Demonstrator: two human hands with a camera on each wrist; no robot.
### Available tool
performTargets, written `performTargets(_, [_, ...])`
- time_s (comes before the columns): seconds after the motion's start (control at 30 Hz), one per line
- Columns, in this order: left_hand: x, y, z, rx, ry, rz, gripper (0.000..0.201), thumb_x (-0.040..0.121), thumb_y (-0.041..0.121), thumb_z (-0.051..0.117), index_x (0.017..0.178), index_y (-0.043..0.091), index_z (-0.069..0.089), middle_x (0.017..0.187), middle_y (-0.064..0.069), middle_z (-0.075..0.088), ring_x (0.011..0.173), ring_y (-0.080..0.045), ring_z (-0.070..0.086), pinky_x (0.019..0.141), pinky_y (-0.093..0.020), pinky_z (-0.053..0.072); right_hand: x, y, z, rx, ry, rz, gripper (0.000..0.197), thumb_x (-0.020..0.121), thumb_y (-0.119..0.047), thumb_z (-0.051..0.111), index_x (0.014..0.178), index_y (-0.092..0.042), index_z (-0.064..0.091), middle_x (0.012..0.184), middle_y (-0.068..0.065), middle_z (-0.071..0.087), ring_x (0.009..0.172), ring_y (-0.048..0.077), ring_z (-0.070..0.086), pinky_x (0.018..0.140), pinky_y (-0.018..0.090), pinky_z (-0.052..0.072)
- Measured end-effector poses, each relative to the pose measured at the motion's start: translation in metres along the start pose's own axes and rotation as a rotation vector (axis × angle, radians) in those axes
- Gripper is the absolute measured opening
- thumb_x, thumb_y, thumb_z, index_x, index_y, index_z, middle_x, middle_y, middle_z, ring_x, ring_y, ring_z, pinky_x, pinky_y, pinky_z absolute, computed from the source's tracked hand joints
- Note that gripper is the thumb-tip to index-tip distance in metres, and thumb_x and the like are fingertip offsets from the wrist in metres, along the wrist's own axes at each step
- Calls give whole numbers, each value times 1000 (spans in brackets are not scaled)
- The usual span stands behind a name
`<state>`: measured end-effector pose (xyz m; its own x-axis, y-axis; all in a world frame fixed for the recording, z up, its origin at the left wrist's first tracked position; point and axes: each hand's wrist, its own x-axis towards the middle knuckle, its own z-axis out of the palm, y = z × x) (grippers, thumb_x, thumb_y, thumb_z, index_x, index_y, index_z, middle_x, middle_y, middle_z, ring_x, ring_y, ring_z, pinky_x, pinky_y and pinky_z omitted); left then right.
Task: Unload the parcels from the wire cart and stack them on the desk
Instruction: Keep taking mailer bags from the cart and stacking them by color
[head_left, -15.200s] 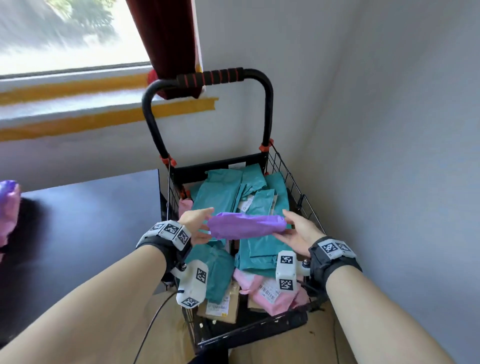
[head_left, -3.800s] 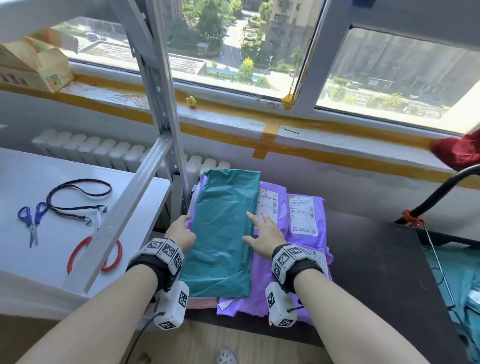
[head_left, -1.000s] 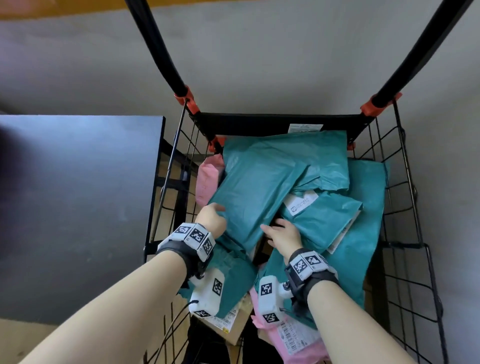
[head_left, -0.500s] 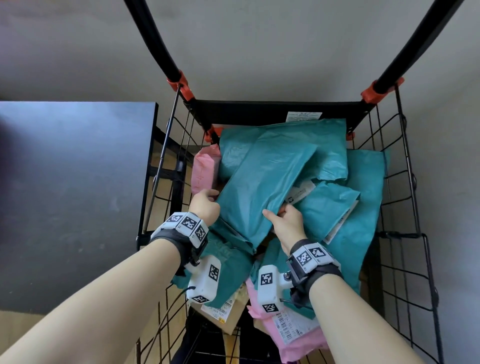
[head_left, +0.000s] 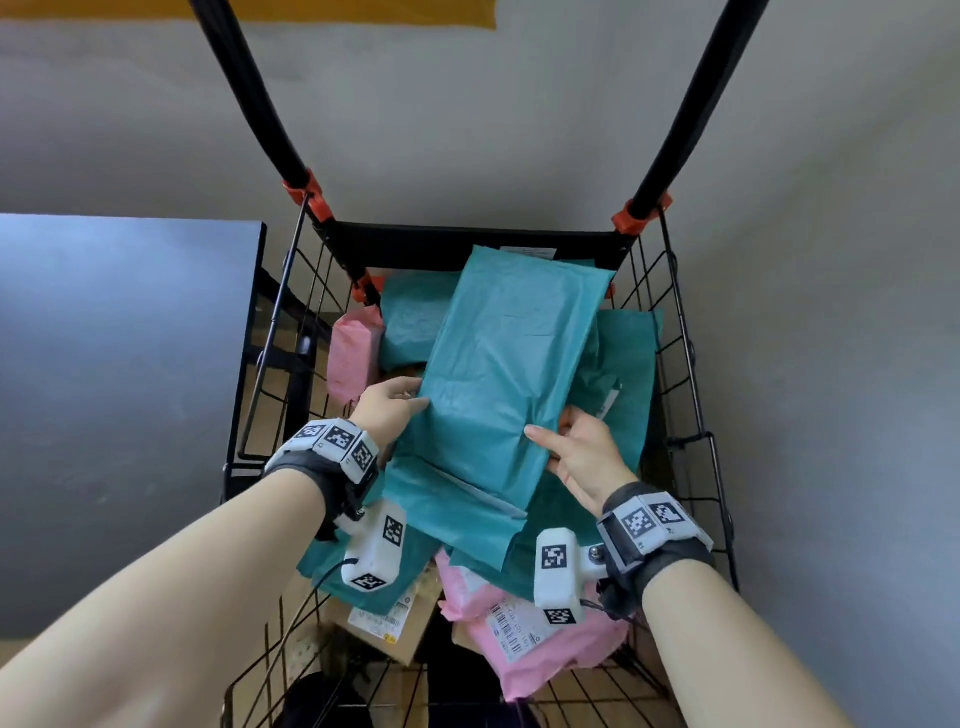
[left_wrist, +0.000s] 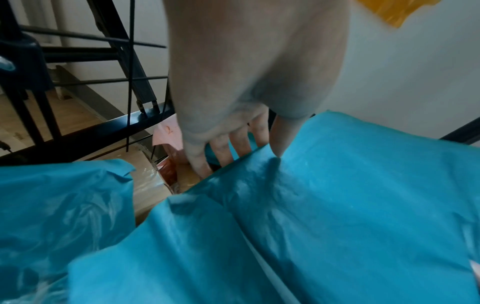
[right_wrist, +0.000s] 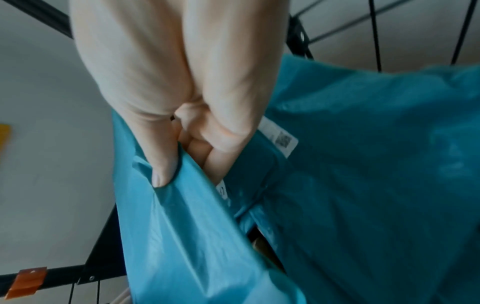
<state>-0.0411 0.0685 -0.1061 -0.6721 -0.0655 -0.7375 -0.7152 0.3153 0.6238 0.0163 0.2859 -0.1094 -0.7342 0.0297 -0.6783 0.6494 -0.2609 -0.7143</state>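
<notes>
A long teal parcel (head_left: 498, 384) is held up above the black wire cart (head_left: 685, 364), its far end near the cart's back bar. My left hand (head_left: 387, 410) grips its left edge, thumb on top and fingers underneath, as the left wrist view shows on the teal parcel (left_wrist: 337, 205). My right hand (head_left: 576, 452) pinches its right edge, thumb (right_wrist: 161, 164) pressed on the teal parcel (right_wrist: 187, 226) with fingers behind. Below lie more teal parcels (head_left: 628, 374), a pink parcel (head_left: 353, 358) at the cart's left wall and another pink parcel (head_left: 535, 639) near me.
The dark desk (head_left: 119, 395) stands directly left of the cart. The cart's black handle posts (head_left: 260, 98) rise at the back against a grey wall. A brown cardboard box (head_left: 395, 623) lies low in the cart's near end. Wooden floor shows under the wire.
Both hands have lifted the teal parcel higher out of the pile and straightened it; it now covers the labelled parcels beneath. My right thumb has moved on top of its right edge.
</notes>
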Motion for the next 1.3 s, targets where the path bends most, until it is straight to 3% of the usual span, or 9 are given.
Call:
performTargets(0.27, [-54, 28, -41, -29, -98, 100, 38, 82, 8, 70, 119, 7, 60, 110, -14, 66, 102, -30, 63, 96, -44, 50, -61, -36, 16, -86, 185, -130, 15, 86, 6, 60, 92, -7, 55, 91, 14, 67, 85, 27, 65, 87, 51, 50])
performTargets(0.37, [-84, 39, -69, -98, -140, 139, 34, 85, 3, 66, 117, 7, 58, 99, -10, 63, 89, -25, 60, 79, -37, 52, -90, -49, 39, -104, 191, -183, 21, 86, 6, 60, 98, -10, 54, 92, 10, 69, 84, 24, 66, 85, 49, 51])
performTargets(0.53, [-142, 42, -134, -145, -153, 220, 33, 85, 1, 64, 118, 5, 59, 106, -11, 61, 84, -20, 61, 60, -26, 50, -152, -61, 101, -209, 200, -304, 49, 77, 13, 65, 115, -14, 49, 101, 15, 67, 90, 29, 67, 78, 42, 56])
performTargets(0.7, [-205, 18, -223, -145, -145, 306, 33, 87, -3, 60, 119, 6, 58, 93, -8, 62, 81, -21, 61, 67, -30, 55, -207, -52, 189, -281, 194, -420, 61, 72, 18, 68, 121, -11, 48, 95, 14, 65, 85, 26, 65, 76, 41, 56])
performTargets(0.93, [-281, -53, -366, -211, 24, 350, 36, 85, -15, 55, 120, -6, 56, 42, 3, 59, 41, -7, 60, 42, -19, 53, -255, -23, 339, -394, 41, -483, 65, 69, 21, 68, 124, -6, 45, 103, 19, 63, 89, 29, 63, 70, 35, 58])
performTargets(1.03, [-300, -79, -425, -267, 139, 357, 36, 85, -15, 55, 120, -5, 55, 54, -4, 59, 50, -13, 58, 37, -16, 47, -260, -15, 405, -439, -60, -474, 70, 68, 18, 71, 129, -2, 42, 108, 23, 63, 92, 31, 63, 78, 43, 55])
performTargets(1.13, [-306, -106, -476, -291, 232, 344, 32, 86, -14, 54, 115, 0, 58, 57, -3, 59, 46, -9, 57, 36, -15, 43, -260, -9, 465, -530, -159, -484, 71, 68, 16, 73, 129, -2, 42, 112, 25, 62, 91, 28, 62, 77, 38, 53])
performTargets(1.2, [-301, -123, -506, -321, 281, 316, 33, 85, -14, 54, 117, -5, 58, 61, -5, 61, 50, -11, 59, 46, -19, 48, -257, -5, 499, -574, -218, -483, 69, 69, 14, 73, 129, -1, 42, 114, 23, 62, 92, 25, 60, 76, 34, 51])
performTargets(1.3, [-290, -143, -544, -325, 372, 294, 36, 83, -17, 54, 116, -3, 60, 46, 4, 64, 40, -4, 59, 42, -14, 48, -245, 2, 544, -610, -279, -471, 68, 69, 14, 73, 128, -1, 43, 114, 23, 61, 91, 24, 60, 75, 31, 51])
